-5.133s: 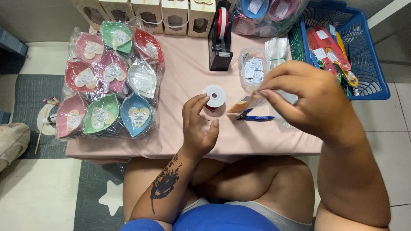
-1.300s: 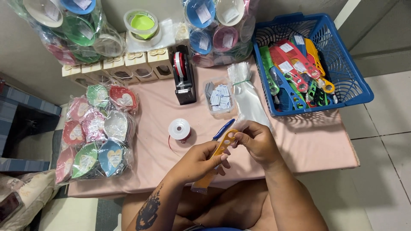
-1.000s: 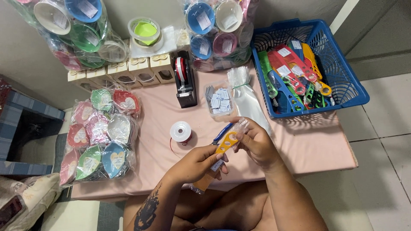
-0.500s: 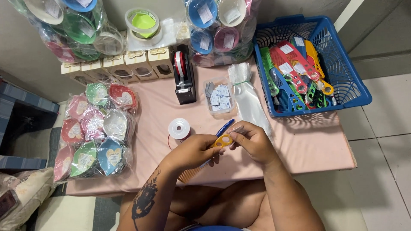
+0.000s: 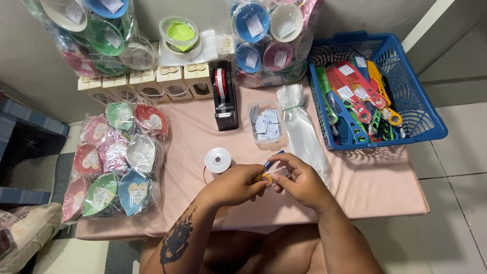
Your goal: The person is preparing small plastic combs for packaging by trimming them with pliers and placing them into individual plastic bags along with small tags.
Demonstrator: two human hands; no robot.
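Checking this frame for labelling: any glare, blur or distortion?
Head view: even light, sharp focus; glare on the bagged bowls; wide-lens bending at edges; small orange item between the left hand and right hand too hidden to identify.

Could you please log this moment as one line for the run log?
left hand: holds yellow comb | right hand: pinches clear sleeve | nearby: ribbon spool, pink table

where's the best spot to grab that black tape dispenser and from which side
Grip the black tape dispenser across its two long flat sides, coming from above. It stands upright and narrow, with bare tablecloth left and right; the roll sits at its far end, so take the lower body near the middle.
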